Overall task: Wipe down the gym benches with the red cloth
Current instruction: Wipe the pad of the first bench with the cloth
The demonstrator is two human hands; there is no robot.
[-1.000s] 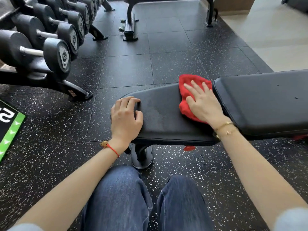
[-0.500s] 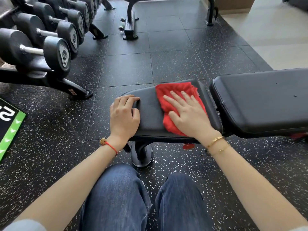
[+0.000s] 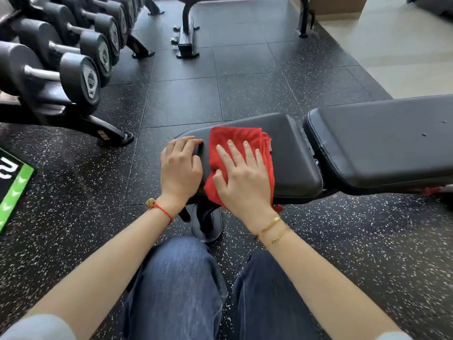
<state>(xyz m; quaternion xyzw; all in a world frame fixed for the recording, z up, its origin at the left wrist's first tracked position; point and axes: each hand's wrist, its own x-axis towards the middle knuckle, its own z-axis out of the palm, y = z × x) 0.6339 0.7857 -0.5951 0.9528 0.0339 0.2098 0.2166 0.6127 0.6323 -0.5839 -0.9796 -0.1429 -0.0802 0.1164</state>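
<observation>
Flat, open right hand [image 3: 242, 177] is being pressed on red cloth [image 3: 241, 141]; bench seat's [image 3: 291, 153] left end is being gripped by left hand [image 3: 180, 165].

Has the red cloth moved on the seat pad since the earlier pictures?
Yes. The red cloth slid left along the seat pad, away from the back pad, toward the left hand.

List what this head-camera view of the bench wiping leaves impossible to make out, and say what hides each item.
- Seat pad surface under the red cloth in the head view: covered by cloth and right hand.
- Back pad: far end cut off by the right frame edge.
- Floor sign: wording cut off by the left edge.
- Dumbbell label: too small and blurred to read.
- Left hand fingertips: curled over the seat's end.
</observation>
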